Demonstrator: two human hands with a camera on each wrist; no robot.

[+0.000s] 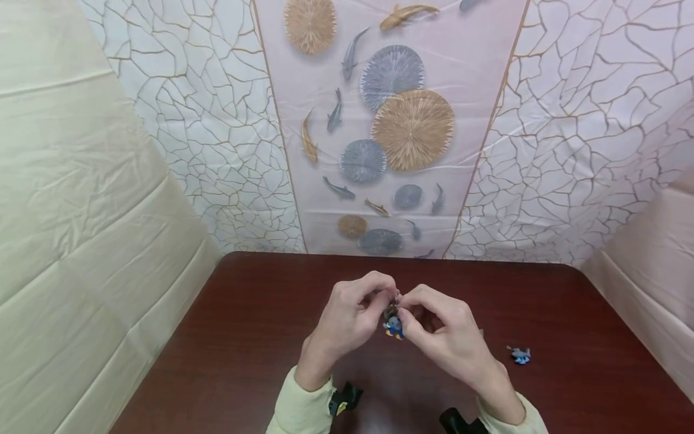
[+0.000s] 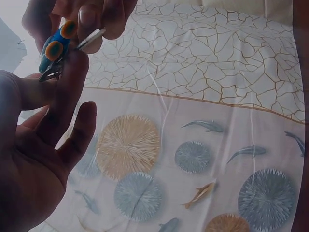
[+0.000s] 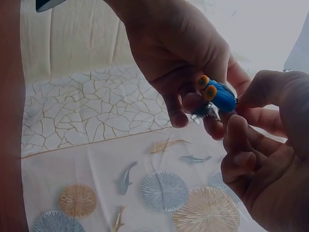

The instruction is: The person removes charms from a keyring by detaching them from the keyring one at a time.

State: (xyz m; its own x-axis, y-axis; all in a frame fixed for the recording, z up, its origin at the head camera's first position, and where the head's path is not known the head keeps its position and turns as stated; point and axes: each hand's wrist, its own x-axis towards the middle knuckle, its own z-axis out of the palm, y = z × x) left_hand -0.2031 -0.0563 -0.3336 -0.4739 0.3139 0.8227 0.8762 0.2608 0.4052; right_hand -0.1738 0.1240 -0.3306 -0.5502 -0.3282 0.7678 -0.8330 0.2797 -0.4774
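Both hands meet above the dark brown table (image 1: pixel 244 337). Between them is a small blue charm with orange spots (image 1: pixel 393 326) (image 2: pixel 53 48) (image 3: pixel 219 96), which has a metal clasp (image 3: pixel 205 113) and a thin metal piece (image 2: pixel 90 39). My left hand (image 1: pixel 379 299) (image 2: pixel 43 92) (image 3: pixel 193 104) pinches the charm from the left, its fingers curled round the clasp end. My right hand (image 1: pixel 410 314) (image 2: pixel 89 29) (image 3: pixel 246 108) pinches it from the right with thumb and fingertips. How the metal parts join is hidden by the fingers.
A second small blue-grey charm (image 1: pixel 520 355) lies on the table to the right of the hands. A backdrop printed with fish and round fans (image 1: pixel 390 138) hangs behind the table, and plain sheets close in the left and right sides.
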